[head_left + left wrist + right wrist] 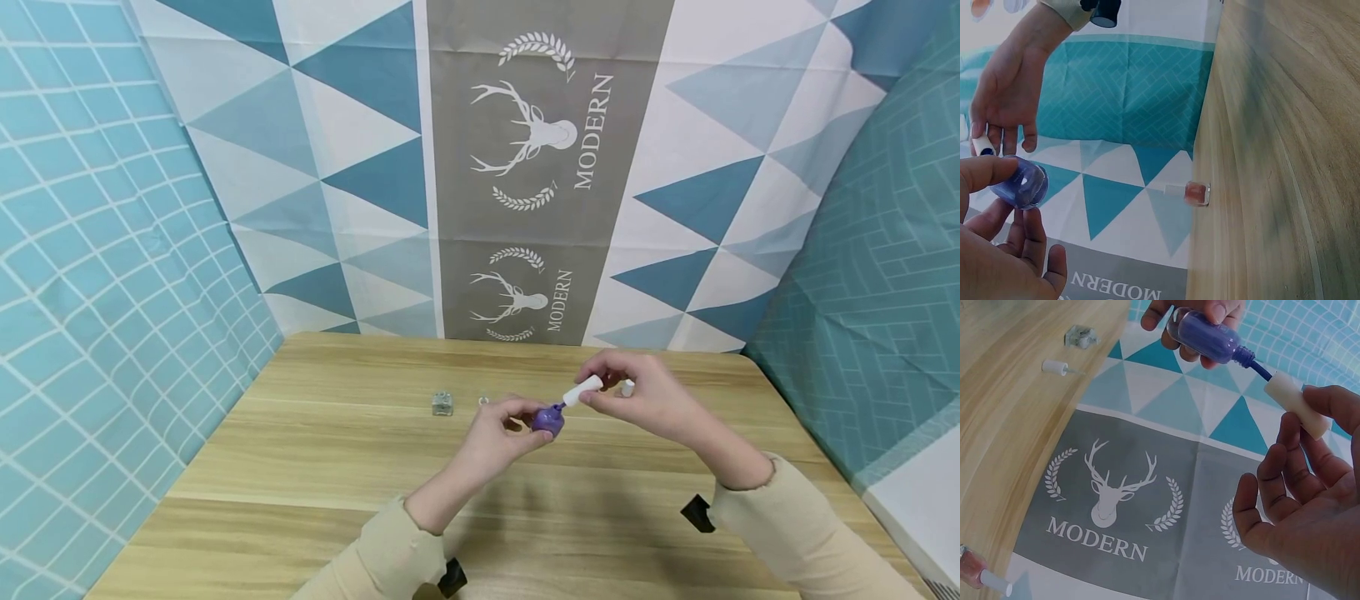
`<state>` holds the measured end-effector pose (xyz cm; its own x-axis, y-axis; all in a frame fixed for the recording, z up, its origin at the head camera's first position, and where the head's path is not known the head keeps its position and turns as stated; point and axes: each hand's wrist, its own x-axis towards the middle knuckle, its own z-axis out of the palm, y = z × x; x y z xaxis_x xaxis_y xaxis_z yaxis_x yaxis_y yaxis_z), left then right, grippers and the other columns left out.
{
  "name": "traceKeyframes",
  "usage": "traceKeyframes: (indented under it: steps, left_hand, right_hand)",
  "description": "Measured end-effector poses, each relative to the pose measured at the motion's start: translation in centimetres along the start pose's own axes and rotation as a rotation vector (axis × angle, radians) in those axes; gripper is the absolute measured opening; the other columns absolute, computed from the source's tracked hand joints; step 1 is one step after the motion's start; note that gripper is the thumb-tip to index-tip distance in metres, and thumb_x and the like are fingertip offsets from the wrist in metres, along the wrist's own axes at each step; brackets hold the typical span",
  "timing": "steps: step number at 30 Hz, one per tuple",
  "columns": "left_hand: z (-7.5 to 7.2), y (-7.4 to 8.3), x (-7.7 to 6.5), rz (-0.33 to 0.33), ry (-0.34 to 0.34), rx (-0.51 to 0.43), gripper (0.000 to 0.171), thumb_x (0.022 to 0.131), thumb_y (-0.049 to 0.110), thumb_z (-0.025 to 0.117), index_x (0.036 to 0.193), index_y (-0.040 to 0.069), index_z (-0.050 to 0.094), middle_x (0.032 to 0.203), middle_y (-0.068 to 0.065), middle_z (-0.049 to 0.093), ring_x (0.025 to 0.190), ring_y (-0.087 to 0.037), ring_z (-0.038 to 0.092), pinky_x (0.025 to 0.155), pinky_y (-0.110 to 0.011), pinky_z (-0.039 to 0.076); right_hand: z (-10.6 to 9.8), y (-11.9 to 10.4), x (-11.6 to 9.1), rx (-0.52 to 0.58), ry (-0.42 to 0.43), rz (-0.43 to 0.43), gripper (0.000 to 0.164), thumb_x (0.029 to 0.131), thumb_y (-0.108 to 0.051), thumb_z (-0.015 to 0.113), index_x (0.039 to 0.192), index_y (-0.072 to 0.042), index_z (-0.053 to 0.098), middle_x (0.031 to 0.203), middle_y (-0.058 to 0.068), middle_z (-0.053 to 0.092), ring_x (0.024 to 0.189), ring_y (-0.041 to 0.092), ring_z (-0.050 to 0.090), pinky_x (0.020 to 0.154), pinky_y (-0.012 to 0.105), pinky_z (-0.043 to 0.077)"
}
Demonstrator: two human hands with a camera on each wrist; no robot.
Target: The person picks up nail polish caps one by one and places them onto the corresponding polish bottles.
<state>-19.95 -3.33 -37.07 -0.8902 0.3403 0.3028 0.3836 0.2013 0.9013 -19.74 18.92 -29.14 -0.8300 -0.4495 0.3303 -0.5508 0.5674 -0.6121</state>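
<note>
Between the thumb and fingers of my left hand [497, 437] is a small nail polish bottle [548, 422] of purple polish, held tilted above the table. My right hand [648, 404] pinches the white brush cap [582, 390] just up and to the right of it. In the right wrist view, the purple-coated brush stem [1261, 370] spans the gap between the cap and the bottle's threaded neck [1244, 357], its lower end hidden inside. From the left wrist, the bottle's rounded glass base [1034, 187] faces the camera.
On the wooden table [337, 467], a clear glass bottle [442, 404] sits left of my hands, with a loose white brush cap [1055, 367] near it. A pinkish nail polish bottle [1196, 194] with a white cap stands behind my right hand. Patterned cloth [360, 167] hangs behind.
</note>
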Motion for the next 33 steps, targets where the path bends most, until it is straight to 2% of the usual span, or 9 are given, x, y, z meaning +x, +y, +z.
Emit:
traceKeyframes:
  steps: [11,12,16,22,25,33]
  left_hand:
    - [0.2,-0.1,0.0,0.002,-0.026,-0.011,0.026,0.079,0.016,0.076,0.104,0.014,0.072,0.097,-0.002,0.068,0.088,-0.011,0.057,0.078,-0.030,0.047]
    - [0.0,0.5,-0.1,-0.003,-0.028,-0.014,0.026,0.079,0.015,0.076,0.104,0.012,0.071,0.097,-0.003,0.068,0.088,-0.012,0.057,0.078,-0.030,0.047]
    - [0.1,0.5,-0.1,-0.014,-0.042,-0.036,0.026,0.080,0.014,0.075,0.105,0.011,0.071,0.097,-0.004,0.068,0.089,-0.012,0.056,0.078,-0.028,0.046]
    - [0.2,-0.2,0.0,-0.029,-0.063,-0.080,0.027,0.081,0.014,0.074,0.107,0.010,0.070,0.100,-0.005,0.068,0.090,-0.014,0.056,0.079,-0.028,0.046]
    - [0.2,-0.1,0.0,-0.045,-0.067,-0.096,0.028,0.081,0.015,0.074,0.108,0.009,0.070,0.101,-0.006,0.067,0.090,-0.014,0.056,0.079,-0.028,0.046]
    - [0.2,0.1,0.0,-0.108,-0.075,-0.172,0.031,0.080,0.012,0.074,0.111,0.007,0.068,0.103,-0.008,0.067,0.087,-0.015,0.057,0.073,-0.025,0.049]
  right_hand:
    - [0.7,0.3,0.2,0.034,-0.021,0.031,0.017,0.084,-0.021,0.072,0.100,-0.018,0.067,0.091,-0.003,0.064,0.081,0.016,0.059,0.058,0.026,0.049]
    - [0.7,0.3,0.2,0.040,-0.021,0.028,0.018,0.083,-0.020,0.072,0.100,-0.018,0.067,0.092,-0.003,0.064,0.081,0.016,0.059,0.058,0.026,0.049]
    - [1.0,0.2,0.2,0.056,-0.022,0.013,0.019,0.083,-0.020,0.073,0.101,-0.016,0.067,0.092,-0.002,0.064,0.081,0.015,0.059,0.059,0.026,0.050]
    - [1.3,0.4,0.5,0.053,-0.019,-0.004,0.020,0.085,-0.021,0.071,0.102,-0.011,0.068,0.096,0.000,0.067,0.082,0.012,0.059,0.067,0.025,0.050]
    - [1.3,0.5,0.5,0.047,-0.018,0.001,0.019,0.087,-0.020,0.068,0.104,-0.011,0.068,0.095,-0.001,0.067,0.083,0.012,0.059,0.072,0.025,0.050]
    - [1.4,0.6,0.7,0.053,-0.023,-0.002,0.017,0.091,-0.022,0.063,0.106,-0.017,0.068,0.092,-0.005,0.065,0.081,0.013,0.058,0.071,0.027,0.049]
